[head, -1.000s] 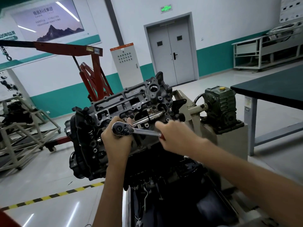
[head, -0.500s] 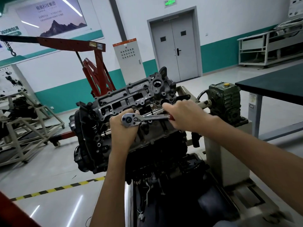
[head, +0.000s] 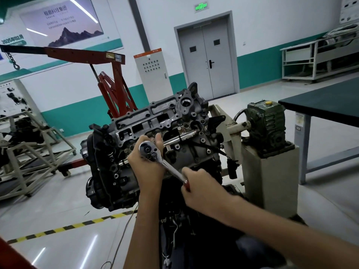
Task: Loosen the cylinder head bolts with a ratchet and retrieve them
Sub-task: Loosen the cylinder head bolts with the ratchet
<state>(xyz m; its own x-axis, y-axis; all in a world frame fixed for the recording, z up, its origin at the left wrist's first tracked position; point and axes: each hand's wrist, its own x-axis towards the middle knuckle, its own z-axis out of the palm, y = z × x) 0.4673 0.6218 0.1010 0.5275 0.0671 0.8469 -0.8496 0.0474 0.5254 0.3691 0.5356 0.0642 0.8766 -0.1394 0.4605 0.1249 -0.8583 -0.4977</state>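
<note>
Here, in the head view, the left hand [head: 147,167] reaches up from below and cups the round head of the ratchet [head: 162,162], thumb raised beside it and fingers curled behind. The right hand [head: 202,189] comes in from the lower right with the forearm stretched across. Its grip is closed tight round the red end of the handle, knuckles up. The ratchet's handle slants down and to the right from the head, which sits against the top face of the engine [head: 174,117]. Whatever bolt lies under it is hidden by the tool and the left hand.

The engine is tilted on a stand, joined by a shaft to a green gearbox [head: 266,129] on a pale pillar. To the right is a dark worktop [head: 320,101]. The floor [head: 48,206] is glossy grey with a yellow-and-black stripe [head: 68,228], and the walls are white over a teal band.

Counted: two hands, one ratchet, one engine on this stand, one red crane [head: 112,82], one grey cabinet [head: 153,72], and one double door [head: 206,59] with two leaves.
</note>
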